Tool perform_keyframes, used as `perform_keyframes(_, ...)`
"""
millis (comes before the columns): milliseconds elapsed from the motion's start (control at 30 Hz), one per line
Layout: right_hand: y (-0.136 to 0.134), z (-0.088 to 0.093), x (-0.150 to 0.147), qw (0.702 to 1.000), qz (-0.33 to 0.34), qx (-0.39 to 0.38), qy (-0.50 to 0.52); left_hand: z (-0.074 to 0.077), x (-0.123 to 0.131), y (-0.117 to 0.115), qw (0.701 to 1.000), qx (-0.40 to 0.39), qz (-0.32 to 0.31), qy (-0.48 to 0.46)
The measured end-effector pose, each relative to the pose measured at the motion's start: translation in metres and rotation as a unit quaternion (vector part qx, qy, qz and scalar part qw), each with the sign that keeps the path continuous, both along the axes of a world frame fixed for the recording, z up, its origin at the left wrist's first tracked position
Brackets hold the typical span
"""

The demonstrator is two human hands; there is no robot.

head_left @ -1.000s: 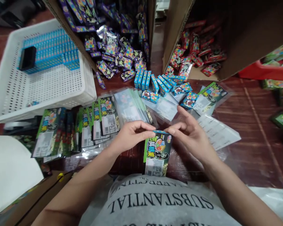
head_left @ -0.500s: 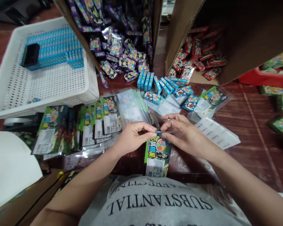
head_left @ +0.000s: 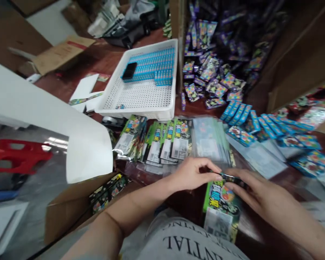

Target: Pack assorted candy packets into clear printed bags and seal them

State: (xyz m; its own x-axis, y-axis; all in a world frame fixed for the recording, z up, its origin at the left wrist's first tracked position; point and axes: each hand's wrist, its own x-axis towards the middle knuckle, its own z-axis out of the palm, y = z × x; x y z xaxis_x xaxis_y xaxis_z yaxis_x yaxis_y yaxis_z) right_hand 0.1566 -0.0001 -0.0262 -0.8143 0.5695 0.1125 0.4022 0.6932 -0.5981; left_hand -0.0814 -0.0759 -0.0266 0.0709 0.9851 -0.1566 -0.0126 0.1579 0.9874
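Observation:
A green and black printed packet (head_left: 219, 209) lies upright before me, its upper edge between my hands. My left hand (head_left: 195, 173) pinches the left side of that top edge between thumb and fingers. On the right, my right hand (head_left: 254, 191) has its thumb and fingers closed on a small dark strip at the packet's top; the strip is too blurred to identify. To the left lies a row of similar packets (head_left: 181, 139). Clear sleeves (head_left: 208, 141) are stacked beyond my hands, and small blue boxes (head_left: 239, 113) stand and lie to their right.
A white perforated basket (head_left: 141, 112) holds rows of blue boxes and a dark phone (head_left: 129, 71). Behind are cardboard boxes, one full of purple packets (head_left: 206, 68). An open carton (head_left: 62, 213) sits low at the left, under a white curved surface (head_left: 89, 155).
The view has swung left, so the basket and packets appear farther right and more of the left side shows. A dark strip now shows between my fingers at the packet's top.

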Motion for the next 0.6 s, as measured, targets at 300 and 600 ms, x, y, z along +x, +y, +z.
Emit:
perform_keyframes(300,0.032,0.045,-0.164,0.958,-0.020,-0.237,0.161,0.087,-0.052,-0.060,0.866,0.077,0.203,0.451)
perform_keyframes(600,-0.004,0.003,-0.201,0.997,0.043,0.044,-0.056,0.086,-0.184,-0.046,0.671,-0.144,0.278,0.672)
